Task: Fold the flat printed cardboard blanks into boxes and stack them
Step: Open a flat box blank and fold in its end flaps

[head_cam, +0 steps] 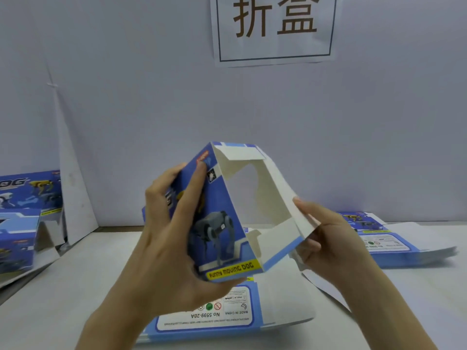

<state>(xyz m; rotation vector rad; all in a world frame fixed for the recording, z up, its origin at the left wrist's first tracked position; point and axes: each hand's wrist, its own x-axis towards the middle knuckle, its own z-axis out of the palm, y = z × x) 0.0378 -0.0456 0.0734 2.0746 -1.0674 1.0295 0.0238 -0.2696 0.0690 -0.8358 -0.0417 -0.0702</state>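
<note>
Half-folded box [222, 223] gripped at 9 o'clock by left hand [171, 238], fingers [192, 193] curled round printed face; side flap [307, 223] pinched at 3 o'clock by right hand [331, 241]

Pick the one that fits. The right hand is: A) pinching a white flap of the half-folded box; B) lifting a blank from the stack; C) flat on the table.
A: the right hand pinches the white side flap of the box, which the left hand grips.
</note>
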